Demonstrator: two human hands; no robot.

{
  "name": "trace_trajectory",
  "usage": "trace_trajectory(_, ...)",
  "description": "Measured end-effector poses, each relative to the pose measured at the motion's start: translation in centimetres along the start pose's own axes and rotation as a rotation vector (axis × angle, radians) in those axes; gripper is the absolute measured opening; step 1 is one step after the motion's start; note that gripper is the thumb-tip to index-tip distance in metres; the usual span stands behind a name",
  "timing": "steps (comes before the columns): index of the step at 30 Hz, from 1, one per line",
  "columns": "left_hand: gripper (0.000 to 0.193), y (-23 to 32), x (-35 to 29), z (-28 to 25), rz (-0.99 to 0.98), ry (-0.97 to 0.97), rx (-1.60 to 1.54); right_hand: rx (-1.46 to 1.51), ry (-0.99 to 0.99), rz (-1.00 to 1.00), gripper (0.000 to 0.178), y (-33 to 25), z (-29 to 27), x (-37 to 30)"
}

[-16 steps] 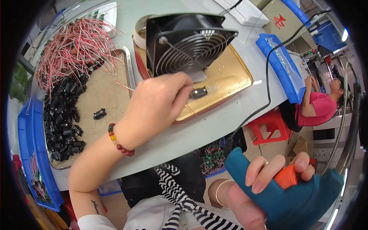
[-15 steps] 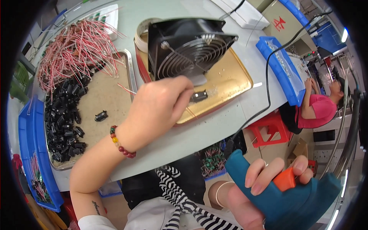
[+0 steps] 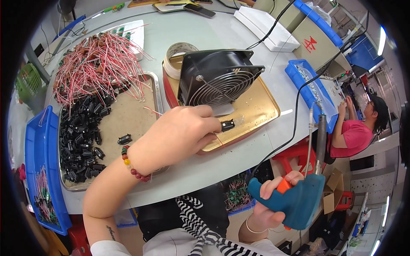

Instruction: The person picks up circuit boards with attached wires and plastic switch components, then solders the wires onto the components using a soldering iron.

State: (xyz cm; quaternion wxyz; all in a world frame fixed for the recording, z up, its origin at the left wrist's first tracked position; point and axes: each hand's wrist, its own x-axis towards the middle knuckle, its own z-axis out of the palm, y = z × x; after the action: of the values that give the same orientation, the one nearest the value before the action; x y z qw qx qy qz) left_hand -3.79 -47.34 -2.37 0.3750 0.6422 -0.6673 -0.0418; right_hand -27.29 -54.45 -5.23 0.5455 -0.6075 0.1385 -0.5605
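My left hand (image 3: pixel 183 130) reaches over the front edge of a gold tray (image 3: pixel 261 106), its fingers pinched at the end of a small black plastic component (image 3: pixel 228 124). A thin red wire (image 3: pixel 220 140) shows below those fingers; where its end goes is hidden. Off to the right, my right hand (image 3: pixel 267 213) is wrapped round the handle of a teal soldering gun (image 3: pixel 301 202) with an orange trigger (image 3: pixel 283 185). Its metal barrel (image 3: pixel 320 141) and a thin feed tube point upward, away from the component.
A black fan (image 3: pixel 218 81) with a wire guard stands on the gold tray, beside a tape roll (image 3: pixel 173 64). Leftward, a metal tray (image 3: pixel 124 115) holds several black components and red-and-white wires (image 3: pixel 98 68). A black cable (image 3: pixel 294 111) crosses the table. A co-worker (image 3: pixel 356 132) sits at right.
The soldering gun has swung from low at the right edge to an upright pose, its barrel now visible. My left hand stays pinched at the component. The whole view has shifted slightly.
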Motion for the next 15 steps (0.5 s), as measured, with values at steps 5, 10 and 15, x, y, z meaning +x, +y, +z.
trace_trajectory(5, 0.012, 0.5, 0.0, 0.9, 0.183, 0.156, 0.536, -0.017, -0.121, 0.074, 0.079, 2.2, -2.1, -1.0)
trace_trajectory(10, 0.012, 0.7, 0.0, 1.0, 0.187, 0.197, 0.686, -0.067, -0.236, 0.245, 0.075, 3.4, -4.3, -1.7)
trace_trajectory(15, 0.014, -0.1, -0.1, 1.3, 0.144, 0.263, 0.586, -0.121, -0.246, 0.257, 0.075, 3.4, -4.7, -2.0)
